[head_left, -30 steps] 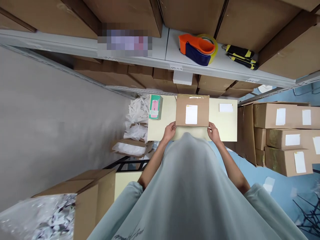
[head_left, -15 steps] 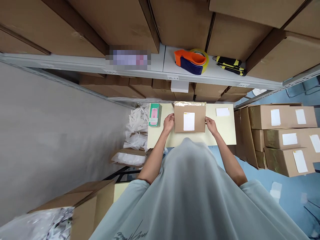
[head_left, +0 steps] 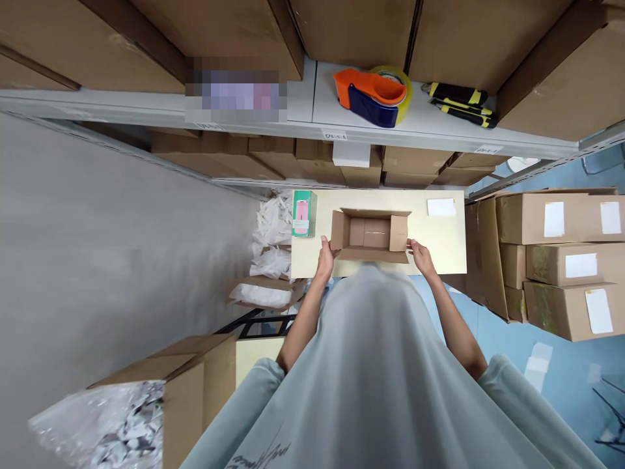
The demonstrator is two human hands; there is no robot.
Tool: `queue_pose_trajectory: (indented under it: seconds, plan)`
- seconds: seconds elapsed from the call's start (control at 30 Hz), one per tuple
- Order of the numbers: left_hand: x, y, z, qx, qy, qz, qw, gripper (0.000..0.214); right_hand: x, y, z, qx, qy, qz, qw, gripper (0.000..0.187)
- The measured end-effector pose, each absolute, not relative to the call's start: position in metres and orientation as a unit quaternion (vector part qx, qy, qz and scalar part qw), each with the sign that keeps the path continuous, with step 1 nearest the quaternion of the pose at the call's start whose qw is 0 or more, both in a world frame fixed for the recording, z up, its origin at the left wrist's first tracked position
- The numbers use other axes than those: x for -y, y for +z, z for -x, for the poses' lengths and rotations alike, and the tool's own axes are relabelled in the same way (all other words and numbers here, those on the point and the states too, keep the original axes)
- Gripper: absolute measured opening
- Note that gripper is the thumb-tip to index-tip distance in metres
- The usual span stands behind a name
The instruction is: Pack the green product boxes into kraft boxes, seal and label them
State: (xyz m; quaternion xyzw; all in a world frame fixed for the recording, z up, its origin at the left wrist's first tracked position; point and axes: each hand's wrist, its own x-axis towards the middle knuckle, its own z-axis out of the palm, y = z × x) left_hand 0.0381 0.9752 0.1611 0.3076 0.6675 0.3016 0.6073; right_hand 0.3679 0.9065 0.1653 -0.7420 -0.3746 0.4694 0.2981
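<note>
A small cardboard box (head_left: 371,233) stands on the pale yellow table (head_left: 439,244) with its flaps open upward, and its inside looks empty. My left hand (head_left: 325,254) grips its left side flap. My right hand (head_left: 420,255) holds the right side at the near corner. A green packet with a pink item (head_left: 303,213) lies on the table left of the box. A white label (head_left: 441,207) lies on the table at the far right.
An orange and blue tape dispenser (head_left: 374,96) and a black-yellow knife (head_left: 461,104) lie on the grey shelf (head_left: 312,111) above. Labelled cartons (head_left: 561,254) are stacked at the right. Plastic bags (head_left: 271,244) pile up left of the table. An open carton (head_left: 166,384) sits near left.
The box has been turned over: its labelled closed side faced up before, now the open flaps face up. Both hands stayed on its sides.
</note>
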Motion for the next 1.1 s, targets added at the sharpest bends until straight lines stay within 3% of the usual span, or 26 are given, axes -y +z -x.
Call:
queue_pose_trajectory:
  seconds: [0.13,0.2,0.27,0.37,0.47,0.67,0.9,1.1]
  plan:
    - [-0.978,0.202,-0.035,-0.704,0.354,-0.437,0.434,0.066,-0.913,0.205,-0.365,0.481,0.332,0.751,0.306,0.067]
    - [-0.987,0.224,-0.042,-0.678,0.340,-0.545,0.358,0.054,-0.927,0.226,-0.350,0.548,0.319,0.713,0.298,0.054]
    - [-0.998,0.237,-0.055,-0.633,0.261,-0.641,0.347,0.043,-0.948,0.240,-0.329,0.627,0.350,0.652,0.245,0.047]
    - [-1.012,0.237,-0.075,-0.607,0.117,-0.714,0.329,0.036,-0.976,0.246,-0.297,0.688,0.388,0.606,0.092,0.044]
    - [-1.014,0.224,-0.081,-0.635,0.042,-0.713,0.293,0.051,-0.983,0.246,-0.289,0.668,0.373,0.644,-0.003,0.047]
    - [-0.993,0.200,-0.065,-0.688,0.038,-0.657,0.307,0.069,-0.930,0.240,-0.351,0.613,0.268,0.741,0.065,0.059]
    - [-0.984,0.171,-0.082,-0.726,0.092,-0.569,0.374,0.111,-0.914,0.185,-0.389,0.568,0.353,0.742,0.044,0.084]
    - [-0.964,0.159,-0.091,-0.773,0.129,-0.514,0.349,0.119,-0.908,0.152,-0.391,0.584,0.318,0.739,0.112,0.097]
